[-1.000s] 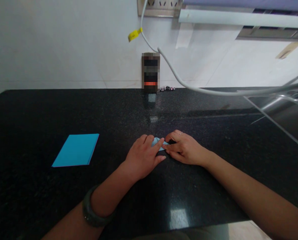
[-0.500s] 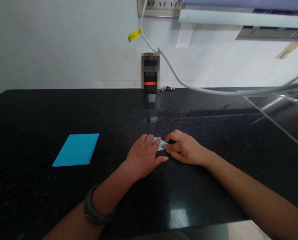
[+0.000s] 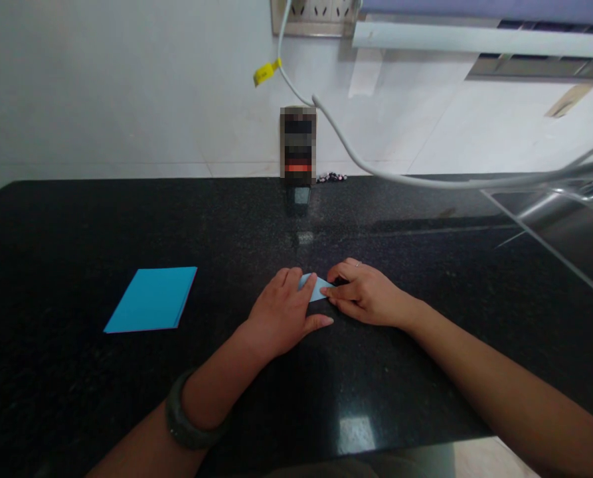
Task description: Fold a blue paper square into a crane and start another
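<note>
A small folded piece of light blue paper [image 3: 317,291] lies on the black countertop between my two hands, partly covered by fingers. My left hand [image 3: 281,309] rests flat across its left part, index finger stretched over the paper and thumb spread away on the counter. From the other side, my right hand [image 3: 366,292] has its fingers bent together on the paper's right tip, closed on it. The fold's left end is hidden under the left hand. Off to the left lies a stack of bright blue square paper sheets [image 3: 151,300], apart from both hands.
A phone-like object [image 3: 299,146], pixelated, leans upright against the wall, with a beaded strand [image 3: 332,177] beside it. A white cable [image 3: 356,159] hangs across the wall to the right. The metal sink [image 3: 570,226] is set in the dark counter [image 3: 77,232] at right.
The left hand has shifted very slightly left, showing a little more of the folded paper. The right hand stays almost still on the tip; the whole view has moved slightly.
</note>
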Demonstrator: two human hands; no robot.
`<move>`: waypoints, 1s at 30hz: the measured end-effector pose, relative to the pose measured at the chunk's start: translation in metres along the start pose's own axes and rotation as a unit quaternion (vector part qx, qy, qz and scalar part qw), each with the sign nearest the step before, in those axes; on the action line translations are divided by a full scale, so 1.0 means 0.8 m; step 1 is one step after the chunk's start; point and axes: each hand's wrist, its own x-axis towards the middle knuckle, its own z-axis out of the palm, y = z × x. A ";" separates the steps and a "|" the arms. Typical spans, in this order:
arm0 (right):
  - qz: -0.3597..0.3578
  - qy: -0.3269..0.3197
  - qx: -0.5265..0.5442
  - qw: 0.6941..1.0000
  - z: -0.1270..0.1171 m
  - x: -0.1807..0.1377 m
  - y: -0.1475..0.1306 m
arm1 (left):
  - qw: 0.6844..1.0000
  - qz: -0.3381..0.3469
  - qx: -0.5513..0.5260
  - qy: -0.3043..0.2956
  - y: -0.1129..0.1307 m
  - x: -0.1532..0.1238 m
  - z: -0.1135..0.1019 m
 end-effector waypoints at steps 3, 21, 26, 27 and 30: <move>0.033 0.026 0.010 0.999 -0.002 0.002 0.000 | 1.000 0.005 0.007 0.006 0.001 0.001 0.000; 0.033 -0.061 -0.081 0.994 -0.011 0.002 -0.003 | 1.000 -0.004 0.016 0.006 0.007 0.001 -0.001; 0.026 -0.084 -0.096 0.992 -0.025 -0.018 0.001 | 1.000 -0.008 0.014 0.005 0.006 0.001 -0.001; 0.026 -0.084 -0.101 0.991 -0.028 -0.021 0.001 | 1.000 -0.008 0.014 0.005 0.006 0.002 -0.001; 0.032 -0.056 -0.121 0.991 -0.028 -0.021 -0.003 | 1.000 -0.005 0.015 0.008 0.006 0.002 -0.002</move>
